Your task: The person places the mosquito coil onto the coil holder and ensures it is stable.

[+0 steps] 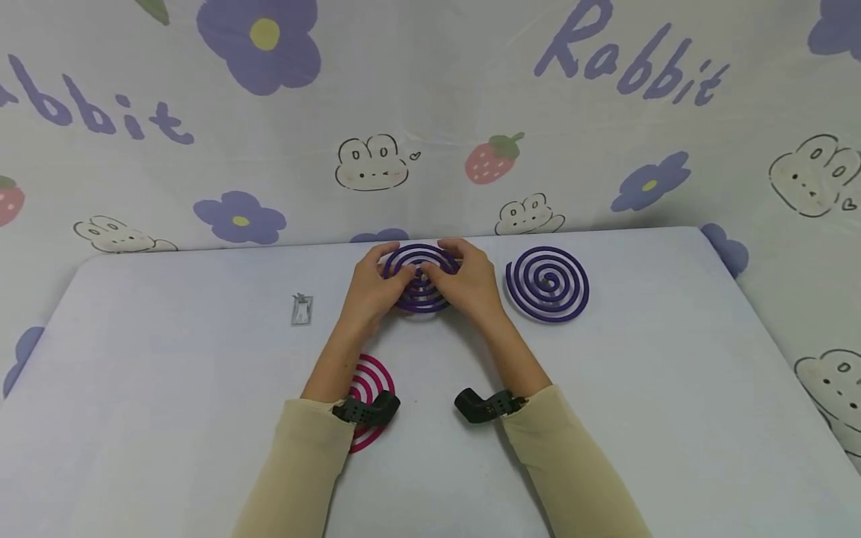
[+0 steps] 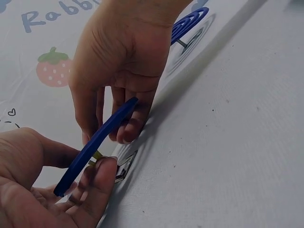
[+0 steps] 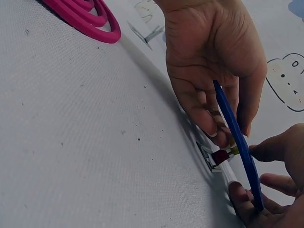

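Both hands hold a dark purple-blue mosquito coil (image 1: 422, 305) at the table's back edge. My left hand (image 1: 374, 288) grips its left side, and my right hand (image 1: 473, 280) its right side, thumbs near the centre and fingers at the rim. From the left wrist, the coil (image 2: 97, 142) appears edge-on and tilted. Beneath it a small metal stand (image 3: 209, 159) rests on the table, with a little yellow and red piece between stand and coil; fingers partly hide how they join. A second purple coil (image 1: 548, 285) sits raised on a stand to the right.
Under my left forearm lies a pink coil (image 1: 386, 377), partly covered. Another small metal stand (image 1: 302, 309) lies flat on the white table (image 1: 168, 388) to the left. A printed curtain (image 1: 437, 97) hangs behind the table's back edge.
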`<move>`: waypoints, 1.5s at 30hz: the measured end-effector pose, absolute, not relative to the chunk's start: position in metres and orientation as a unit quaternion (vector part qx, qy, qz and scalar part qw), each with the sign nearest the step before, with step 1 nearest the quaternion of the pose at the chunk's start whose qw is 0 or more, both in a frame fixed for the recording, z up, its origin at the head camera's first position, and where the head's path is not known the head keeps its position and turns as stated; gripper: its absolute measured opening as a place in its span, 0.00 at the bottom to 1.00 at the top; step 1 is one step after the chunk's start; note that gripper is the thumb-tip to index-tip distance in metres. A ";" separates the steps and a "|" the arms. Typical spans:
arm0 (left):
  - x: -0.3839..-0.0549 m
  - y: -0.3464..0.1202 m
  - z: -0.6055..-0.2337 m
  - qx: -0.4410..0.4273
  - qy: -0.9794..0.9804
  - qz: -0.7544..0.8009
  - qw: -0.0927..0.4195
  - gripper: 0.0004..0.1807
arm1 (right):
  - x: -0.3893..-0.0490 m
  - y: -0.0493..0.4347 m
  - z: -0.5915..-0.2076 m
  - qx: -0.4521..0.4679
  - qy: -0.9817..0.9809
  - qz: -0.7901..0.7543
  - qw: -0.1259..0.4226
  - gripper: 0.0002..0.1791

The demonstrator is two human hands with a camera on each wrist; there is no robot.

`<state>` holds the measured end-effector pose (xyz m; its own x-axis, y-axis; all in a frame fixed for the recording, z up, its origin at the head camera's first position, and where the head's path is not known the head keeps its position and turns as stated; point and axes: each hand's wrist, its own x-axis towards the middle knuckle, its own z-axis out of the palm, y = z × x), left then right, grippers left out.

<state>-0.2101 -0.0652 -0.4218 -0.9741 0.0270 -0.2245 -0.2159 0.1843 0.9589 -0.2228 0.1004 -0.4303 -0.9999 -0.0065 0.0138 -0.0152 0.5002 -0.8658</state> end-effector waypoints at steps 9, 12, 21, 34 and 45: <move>-0.213 -0.068 -0.420 -0.079 0.767 0.626 0.115 0.32 | -0.225 0.102 -0.426 0.002 -0.861 0.509 0.019 0.25; -0.212 -0.067 -0.419 -0.075 0.761 0.633 0.124 0.32 | -0.225 0.104 -0.425 -0.004 -0.862 0.507 0.023 0.25; -0.210 -0.072 -0.415 -0.081 0.790 0.595 0.127 0.33 | -0.223 0.108 -0.421 0.000 -0.859 0.511 0.029 0.24; -0.197 -0.088 -0.400 -0.042 0.817 0.565 0.109 0.35 | -0.215 0.101 -0.418 0.083 -0.888 0.450 0.042 0.25; -0.178 -0.097 -0.398 0.081 0.891 0.437 0.090 0.46 | -0.202 0.106 -0.409 0.185 -0.907 0.374 0.046 0.28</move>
<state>-0.1779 -0.0970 -0.3976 -0.9709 0.2221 -0.0891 0.0656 0.6048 0.7936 -0.2022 0.1060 -0.4090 -0.9270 -0.3019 0.2224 -0.3709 0.6511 -0.6621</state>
